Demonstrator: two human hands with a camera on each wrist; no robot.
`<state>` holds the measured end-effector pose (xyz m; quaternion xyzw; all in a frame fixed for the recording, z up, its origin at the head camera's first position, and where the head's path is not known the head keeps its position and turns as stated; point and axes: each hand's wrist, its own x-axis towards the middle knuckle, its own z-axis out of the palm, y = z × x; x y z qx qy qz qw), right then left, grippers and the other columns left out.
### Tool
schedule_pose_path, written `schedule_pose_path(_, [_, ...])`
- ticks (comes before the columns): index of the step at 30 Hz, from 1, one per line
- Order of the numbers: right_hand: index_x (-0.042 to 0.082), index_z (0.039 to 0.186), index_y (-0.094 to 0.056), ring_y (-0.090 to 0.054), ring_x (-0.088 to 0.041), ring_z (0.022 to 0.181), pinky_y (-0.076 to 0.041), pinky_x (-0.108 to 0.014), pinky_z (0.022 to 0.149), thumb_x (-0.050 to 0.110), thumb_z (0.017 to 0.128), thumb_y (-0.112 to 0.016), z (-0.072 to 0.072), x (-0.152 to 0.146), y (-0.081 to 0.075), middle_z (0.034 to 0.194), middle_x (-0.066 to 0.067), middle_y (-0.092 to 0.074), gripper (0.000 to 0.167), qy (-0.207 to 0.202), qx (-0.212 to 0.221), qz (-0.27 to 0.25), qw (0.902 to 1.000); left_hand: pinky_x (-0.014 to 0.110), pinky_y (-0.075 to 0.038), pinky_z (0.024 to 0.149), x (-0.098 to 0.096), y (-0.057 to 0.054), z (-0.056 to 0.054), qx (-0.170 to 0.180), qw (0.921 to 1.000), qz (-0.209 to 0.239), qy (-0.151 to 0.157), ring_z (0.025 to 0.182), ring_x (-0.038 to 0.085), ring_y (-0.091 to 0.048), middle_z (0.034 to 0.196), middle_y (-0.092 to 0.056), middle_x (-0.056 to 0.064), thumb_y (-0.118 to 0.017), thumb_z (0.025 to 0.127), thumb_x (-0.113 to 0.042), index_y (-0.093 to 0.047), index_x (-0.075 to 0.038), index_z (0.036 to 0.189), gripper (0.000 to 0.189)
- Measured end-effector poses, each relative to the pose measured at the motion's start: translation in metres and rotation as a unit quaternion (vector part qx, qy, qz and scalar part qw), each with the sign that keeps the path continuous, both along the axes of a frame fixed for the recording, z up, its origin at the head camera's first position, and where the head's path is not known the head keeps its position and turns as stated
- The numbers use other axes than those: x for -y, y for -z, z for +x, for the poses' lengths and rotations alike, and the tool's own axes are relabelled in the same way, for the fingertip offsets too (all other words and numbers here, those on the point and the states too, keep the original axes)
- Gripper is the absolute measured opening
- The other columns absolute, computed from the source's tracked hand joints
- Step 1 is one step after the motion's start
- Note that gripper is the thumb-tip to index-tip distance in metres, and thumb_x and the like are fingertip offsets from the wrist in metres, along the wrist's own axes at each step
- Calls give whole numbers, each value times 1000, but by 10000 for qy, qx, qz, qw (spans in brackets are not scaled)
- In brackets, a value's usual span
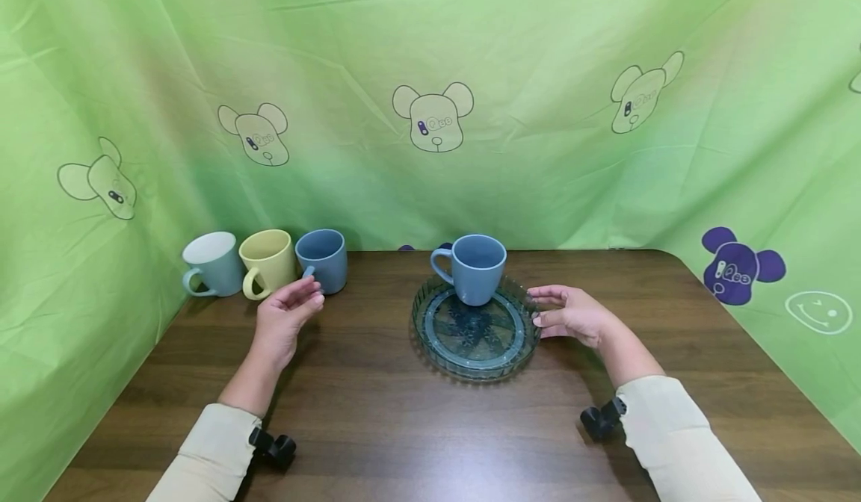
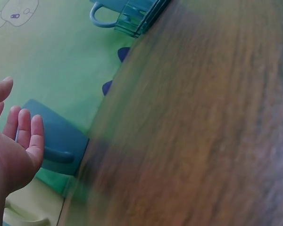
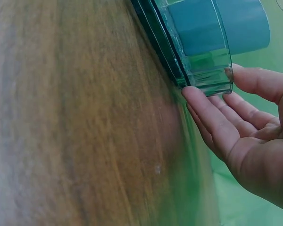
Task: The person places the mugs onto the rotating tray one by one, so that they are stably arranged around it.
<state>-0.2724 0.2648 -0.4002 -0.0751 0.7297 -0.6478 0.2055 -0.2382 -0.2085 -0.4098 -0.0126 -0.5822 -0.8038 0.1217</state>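
Note:
A round clear glass tray with a ribbed wall lies at the middle right of the table, and a blue mug stands upright toward its far side, handle to the left. My right hand holds the tray's right edge, thumb at the rim and fingertips low against the side. On the left, my left hand is raised with loosely bent fingers in front of another blue mug, holding nothing. Its fingertips overlap that mug's handle in the head view; whether they touch it I cannot tell.
Left of that mug stand a yellow mug and a light blue mug with a white inside, in a row along the back. A green patterned cloth hangs behind and beside the brown wooden table.

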Motion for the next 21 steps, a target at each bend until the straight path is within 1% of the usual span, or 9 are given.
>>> schedule_pose_path(4, [-18,141,-25,-65,-19,92,-60,-42,84,-11,88,-61,-1,0,0,144,-38,-27,65,55,-19,25,10000,23,-60,76,2,-2,-1,-110,9998,-26,-169,87,12,-68,98,-73,3,-67,83,16,-58,13,124,42])
schedule_pose_path(8, [-17,141,-25,-65,-20,92,-60,-43,83,-12,88,-60,-1,1,1,142,-38,-30,63,84,-45,37,9999,21,-59,74,4,-4,-2,-219,9986,-127,-470,85,12,-68,94,-73,2,-67,81,19,-60,14,120,40])
schedule_pose_path(10, [-17,142,-24,-65,-20,92,-60,-43,83,-12,88,-60,-1,1,1,142,-38,-30,65,62,-61,45,10000,20,-59,73,5,-4,-2,-205,9981,-97,-567,84,12,-68,93,-73,2,-67,81,19,-63,12,118,38])
schedule_pose_path(11, [-16,143,-23,-65,-20,92,-60,-43,83,-12,88,-59,-1,1,1,143,-38,-29,66,48,-68,51,10000,20,-59,73,6,-4,-2,-191,9979,-75,-610,83,12,-68,92,-73,2,-68,80,19,-65,10,116,37])
schedule_pose_path(15, [-14,146,-22,-65,-20,92,-60,-43,83,-13,88,-60,0,1,0,143,-39,-27,69,11,-83,88,9999,19,-59,72,9,-5,-1,-78,9971,-16,-761,81,10,-68,92,-73,2,-70,79,18,-75,-7,103,35])
schedule_pose_path(18, [-13,146,-23,-65,-21,91,-60,-43,83,-12,87,-61,0,1,0,143,-38,-27,70,46,-52,122,9999,18,-59,73,11,-5,-2,-35,9960,-89,-887,81,10,-68,93,-73,0,-72,79,16,-76,-13,99,36])
schedule_pose_path(21, [-13,146,-24,-65,-21,91,-60,-43,83,-11,88,-62,1,1,0,143,-37,-27,69,68,-32,134,9999,18,-58,75,12,-5,-4,28,9945,-275,-1014,83,11,-67,92,-72,-4,-73,79,15,-75,-11,103,35])
